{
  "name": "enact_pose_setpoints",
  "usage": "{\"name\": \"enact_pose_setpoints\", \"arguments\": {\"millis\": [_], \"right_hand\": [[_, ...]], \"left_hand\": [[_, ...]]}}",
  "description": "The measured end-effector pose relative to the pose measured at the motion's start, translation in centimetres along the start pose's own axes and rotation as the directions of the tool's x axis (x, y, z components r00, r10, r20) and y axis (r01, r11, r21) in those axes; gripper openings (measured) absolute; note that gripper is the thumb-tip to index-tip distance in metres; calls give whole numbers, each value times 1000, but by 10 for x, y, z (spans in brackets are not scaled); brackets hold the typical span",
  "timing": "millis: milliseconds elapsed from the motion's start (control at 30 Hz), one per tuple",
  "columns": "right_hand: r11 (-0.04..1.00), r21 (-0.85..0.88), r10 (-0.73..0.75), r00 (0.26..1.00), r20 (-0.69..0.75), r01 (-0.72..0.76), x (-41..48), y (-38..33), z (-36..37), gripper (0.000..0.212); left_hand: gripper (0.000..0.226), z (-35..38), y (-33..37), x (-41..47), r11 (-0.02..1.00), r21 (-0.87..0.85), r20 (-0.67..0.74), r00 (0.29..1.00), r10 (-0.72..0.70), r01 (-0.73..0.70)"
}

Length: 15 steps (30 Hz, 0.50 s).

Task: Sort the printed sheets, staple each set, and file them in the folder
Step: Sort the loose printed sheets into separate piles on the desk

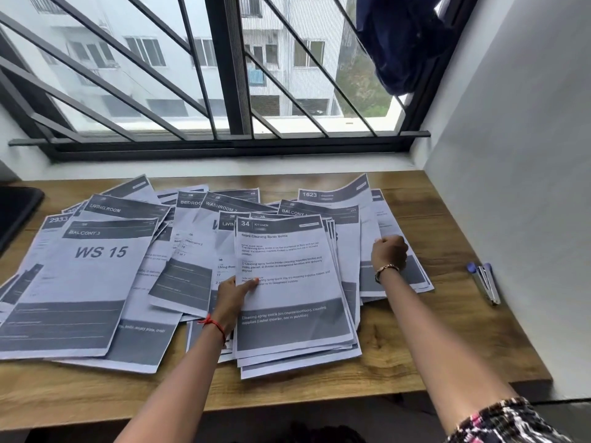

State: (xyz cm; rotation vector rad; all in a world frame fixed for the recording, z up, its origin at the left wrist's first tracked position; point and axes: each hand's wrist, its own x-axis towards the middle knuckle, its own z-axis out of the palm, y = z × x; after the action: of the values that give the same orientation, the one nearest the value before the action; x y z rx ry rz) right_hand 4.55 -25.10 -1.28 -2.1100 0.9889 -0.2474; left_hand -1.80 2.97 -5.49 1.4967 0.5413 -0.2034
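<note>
Kitchen stack (294,282) lies between both hands: left hand (235,294) pinches its left edge, right hand (388,252) is curled just beside it; whether it holds paper I cannot tell.

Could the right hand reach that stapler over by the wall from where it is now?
Probably yes. The stapler lies on bare table to the right of the right hand, with nothing between them. The hand seems to grip the edge of the sheets, so it may need to let go first.
</note>
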Motion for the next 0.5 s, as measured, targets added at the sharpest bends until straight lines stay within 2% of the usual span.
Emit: {"name": "enact_pose_setpoints", "arguments": {"millis": [133,233,300,367,500], "right_hand": [[998,57,-16,951,-307,35,4,-16,-19,28],[965,259,83,878,-472,48,13,-35,-36,30],[892,441,169,829,-533,102,19,-47,-47,32],[808,571,244,802,-545,143,23,-57,-56,32],[748,663,346,837,-424,27,26,-62,-53,32]], "left_hand": [[30,1,1,-1,1000,15,-8,1000,-2,2],[30,0,2,0,1000,11,-4,1000,-10,10],[30,0,2,0,1000,9,3,1000,-16,16],[30,1,2,0,1000,7,6,1000,-16,16],[30,2,3,-1,1000,-7,9,1000,-23,24]]}}
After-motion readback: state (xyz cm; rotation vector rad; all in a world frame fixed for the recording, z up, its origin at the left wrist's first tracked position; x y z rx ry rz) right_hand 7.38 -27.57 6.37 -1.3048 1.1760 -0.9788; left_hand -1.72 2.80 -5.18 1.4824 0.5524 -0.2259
